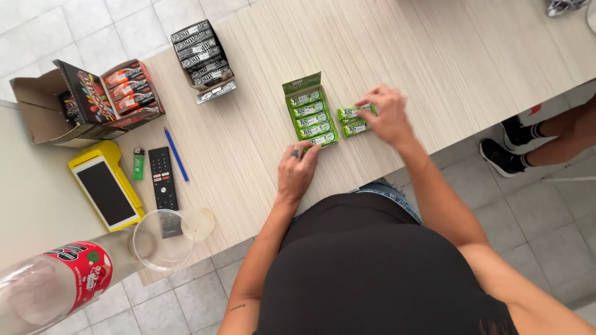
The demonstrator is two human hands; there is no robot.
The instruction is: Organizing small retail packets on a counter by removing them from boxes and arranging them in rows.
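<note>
Under the right grip point(388, 115), the loose green packets point(351, 121) are partly covered. Far left of the left grip point(298, 170), the clear bottle point(53, 282) is cut by the frame's edge. The tabletop point(434, 56) runs out at the top.

I see glossy green foil wrappers point(355, 121) in a card tray point(310, 115), on a matt, wood-grain laminate worktop point(261, 149); the bowl point(162, 240) looks like clear plastic.
</note>
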